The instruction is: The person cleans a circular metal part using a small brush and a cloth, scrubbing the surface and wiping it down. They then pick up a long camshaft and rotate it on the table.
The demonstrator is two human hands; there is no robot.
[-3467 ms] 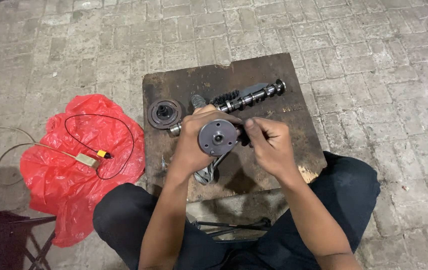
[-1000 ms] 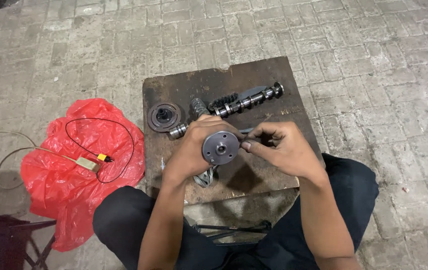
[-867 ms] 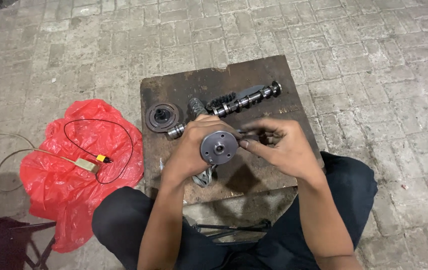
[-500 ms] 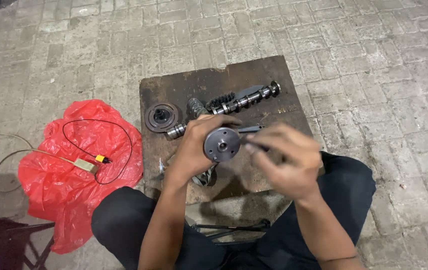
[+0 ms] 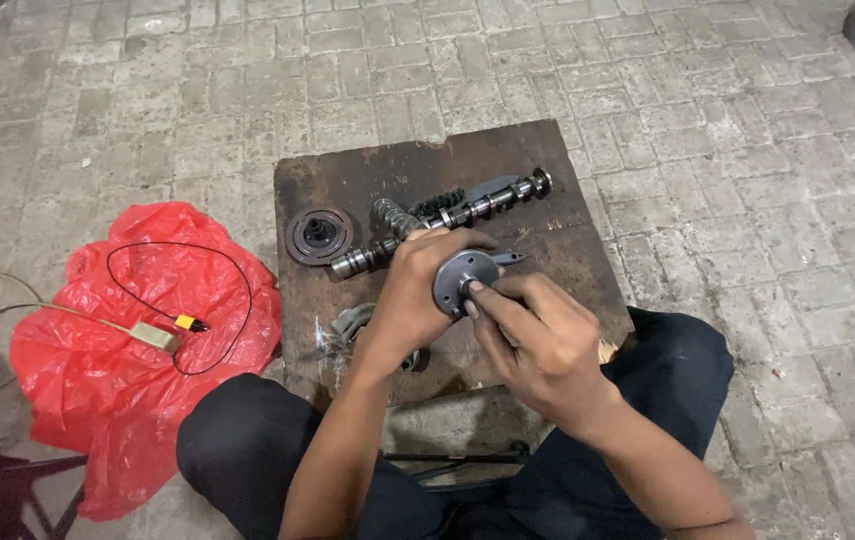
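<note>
Left hand (image 5: 417, 290) wraps around the rim of a round grey metal disc (image 5: 463, 279), fingers curled and pressed against its edge, holding it just above the rusty tabletop (image 5: 347, 180) with its flat face turned up toward the camera. Right hand (image 5: 537, 340) comes in from the other side, its fingertips (image 5: 474, 290) pressed together on the disc's centre, apparently pinching or turning something small there; what exactly sits under them is hidden. A thin dark tool (image 5: 507, 258) pokes out just behind the disc.

To do this well, I would judge that the left hand should keep the disc steady and level, braced close to the tabletop, so the right fingertips can work squarely on the centre without slipping off the oily metal.

Behind the hands lies a long camshaft (image 5: 447, 215), with a dark pulley-like wheel (image 5: 317, 234) beside its near end. On the paved floor (image 5: 697, 130) sits a red plastic bag (image 5: 117, 350) with a black wire (image 5: 217, 300) looped over it.
</note>
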